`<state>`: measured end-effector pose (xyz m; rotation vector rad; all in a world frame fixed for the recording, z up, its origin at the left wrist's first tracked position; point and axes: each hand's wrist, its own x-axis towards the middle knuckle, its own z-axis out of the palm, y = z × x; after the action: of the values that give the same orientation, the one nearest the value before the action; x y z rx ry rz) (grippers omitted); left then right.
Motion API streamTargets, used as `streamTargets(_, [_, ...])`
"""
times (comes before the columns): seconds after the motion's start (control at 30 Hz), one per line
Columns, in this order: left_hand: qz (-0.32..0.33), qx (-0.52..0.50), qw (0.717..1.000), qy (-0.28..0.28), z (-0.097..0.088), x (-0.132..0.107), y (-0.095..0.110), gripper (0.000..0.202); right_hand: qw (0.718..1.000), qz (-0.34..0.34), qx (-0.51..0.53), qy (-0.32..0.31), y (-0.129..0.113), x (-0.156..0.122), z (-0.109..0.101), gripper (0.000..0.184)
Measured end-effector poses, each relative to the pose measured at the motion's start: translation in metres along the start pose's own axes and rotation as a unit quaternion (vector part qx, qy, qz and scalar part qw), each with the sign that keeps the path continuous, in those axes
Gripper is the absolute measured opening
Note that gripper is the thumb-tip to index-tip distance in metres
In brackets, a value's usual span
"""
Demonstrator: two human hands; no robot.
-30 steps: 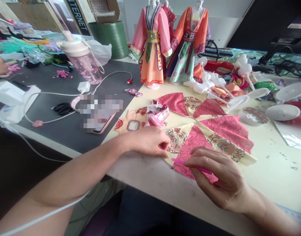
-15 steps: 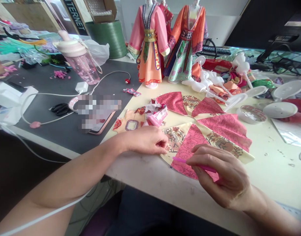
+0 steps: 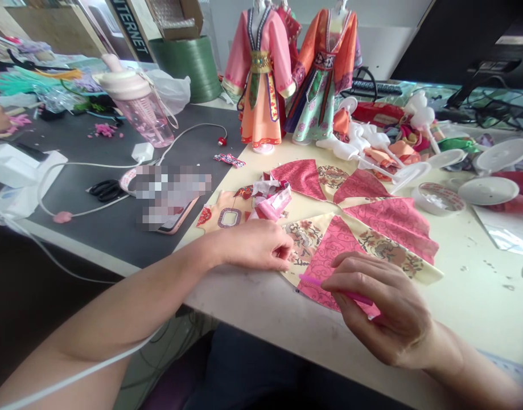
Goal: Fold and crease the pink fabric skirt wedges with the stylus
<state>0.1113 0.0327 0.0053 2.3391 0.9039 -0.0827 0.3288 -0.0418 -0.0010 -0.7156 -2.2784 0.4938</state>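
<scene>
A fan-shaped skirt of pink and cream patterned fabric (image 3: pixel 384 225) lies spread flat on the cream table (image 3: pixel 470 296). My left hand (image 3: pixel 256 245) rests closed at its near left edge, fingertips pinching the cream hem. My right hand (image 3: pixel 383 307) lies on the near pink panel, closed on a thin pink stick tool (image 3: pixel 314 281) whose tip points left toward my left hand. A small bundle of pink and white cloth pieces (image 3: pixel 270 202) sits just beyond my left hand.
Two dressed doll costumes (image 3: pixel 265 74) (image 3: pixel 325 74) stand at the back. A pink water bottle (image 3: pixel 137 105), black scissors (image 3: pixel 105 188), a phone (image 3: pixel 173 219) and white cables lie on the dark mat to the left. White plastic stands and discs (image 3: pixel 489 191) crowd the right.
Both hands stay at the skirt's near edge; the right hand with the pink tool shifted slightly, and the view dipped a little.
</scene>
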Motion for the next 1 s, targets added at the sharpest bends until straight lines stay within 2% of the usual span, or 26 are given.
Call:
streamTargets(0.13, [0.000,0.007,1.000,0.004,0.000,-0.001,0.001,0.012,1.000,-0.014,-0.007,-0.008,0.002,-0.001,-0.002,0.022])
streamTargets(0.27, [-0.005,0.002,1.000,0.001,0.000,-0.002,0.001,0.011,0.998,-0.036,-0.043,-0.008,0.002,-0.009,-0.004,0.034])
streamTargets(0.37, [-0.007,-0.007,1.000,-0.002,-0.001,-0.002,0.001,0.012,0.995,0.035,-0.082,0.043,-0.003,-0.015,0.005,0.038])
streamTargets(0.43, [-0.005,-0.011,1.000,0.001,-0.001,-0.001,0.001,0.012,0.990,0.081,-0.102,0.053,-0.005,-0.016,0.014,0.035])
streamTargets(0.57, [0.006,-0.021,1.000,0.012,0.000,-0.002,0.001,0.016,0.986,0.083,-0.144,-0.017,-0.007,-0.011,0.030,0.036])
streamTargets(0.7, [0.025,-0.030,0.999,0.022,0.000,-0.002,0.000,0.024,0.980,0.075,-0.159,-0.096,-0.005,-0.008,0.034,0.023])
streamTargets(0.87, [0.011,-0.023,1.000,-0.003,-0.001,0.001,0.001,0.011,0.975,0.051,-0.169,-0.137,-0.004,-0.009,0.036,0.025])
streamTargets(1.0, [0.014,-0.027,1.000,-0.004,-0.002,0.001,0.001,0.010,0.972,0.053,-0.181,-0.138,-0.004,-0.010,0.039,0.026])
